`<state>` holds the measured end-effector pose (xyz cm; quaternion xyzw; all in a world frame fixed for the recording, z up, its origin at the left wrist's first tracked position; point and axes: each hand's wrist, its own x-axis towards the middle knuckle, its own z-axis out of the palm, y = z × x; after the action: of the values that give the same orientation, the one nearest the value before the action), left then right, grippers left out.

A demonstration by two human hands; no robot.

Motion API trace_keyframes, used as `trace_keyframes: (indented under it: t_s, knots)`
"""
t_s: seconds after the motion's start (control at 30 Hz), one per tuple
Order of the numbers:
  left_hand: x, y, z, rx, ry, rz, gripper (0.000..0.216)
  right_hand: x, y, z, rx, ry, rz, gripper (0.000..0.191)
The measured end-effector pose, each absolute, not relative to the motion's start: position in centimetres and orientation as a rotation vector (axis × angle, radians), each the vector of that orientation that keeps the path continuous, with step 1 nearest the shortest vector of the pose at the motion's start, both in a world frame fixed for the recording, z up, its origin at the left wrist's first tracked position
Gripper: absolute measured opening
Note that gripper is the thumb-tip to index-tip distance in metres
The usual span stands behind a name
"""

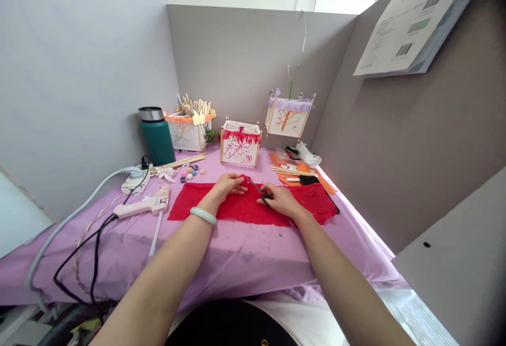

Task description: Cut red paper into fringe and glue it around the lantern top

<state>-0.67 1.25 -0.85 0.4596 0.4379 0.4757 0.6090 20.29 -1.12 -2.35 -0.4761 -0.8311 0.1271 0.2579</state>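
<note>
A red cloth (pixel 241 208) lies spread on the purple table cover (pixel 237 256). My left hand (pixel 228 184), with a pale green bangle on its wrist, pinches the cloth's far edge, fingers closed. My right hand (pixel 280 199) grips black scissors (pixel 259 191) whose blades point up and left toward the left hand's fingertips, over the cloth's far edge.
A pink glue gun (pixel 144 205) with cables lies at the left beside a power strip (pixel 134 179). Behind stand a green flask (pixel 157 135), a box of wooden sticks (pixel 192 125), two small paper lanterns (pixel 240 143) (pixel 290 116), paint pots and orange paper scraps. Grey partitions enclose the table.
</note>
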Motion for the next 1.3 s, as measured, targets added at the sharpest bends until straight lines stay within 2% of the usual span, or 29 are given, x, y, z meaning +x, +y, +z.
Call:
trace_keyframes:
  t_s: [0.7, 1.3]
  knots:
    - [-0.8, 1.37, -0.99, 1.051, 0.948, 1.116, 0.019, 20.21, -1.34, -2.1, -1.333, -2.207, 0.234, 0.033]
    - [-0.83, 1.13, -0.82, 1.063, 0.892, 1.065, 0.013, 20.19, -1.23, -2.06, -1.372, -2.179, 0.195, 0.035]
